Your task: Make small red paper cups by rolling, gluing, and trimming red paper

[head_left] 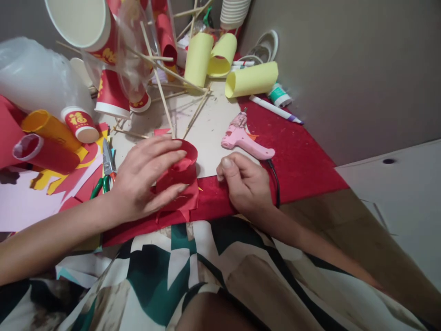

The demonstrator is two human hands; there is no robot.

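My left hand [144,172] lies over a short red paper tube [189,149], its fingers stretched out and spread; whether they press on it is hard to tell. Under the tube is a red paper piece [188,200] near the table's front edge. My right hand [244,179] is closed with the thumb against the curled fingers, and whatever may be inside is hidden. Just beyond it lies a pink glue gun [246,138], its black cord running down beside the wrist. Scissors [108,161] with green handles lie left of my left hand.
Yellow paper tubes [253,79] and a white marker [275,109] lie at the back right. Thin wooden sticks [160,87] form a frame near red paper cups [113,94]. Orange [51,128] and red paper rolls [48,154] lie at left among paper scraps. A wall [344,69] borders the right side.
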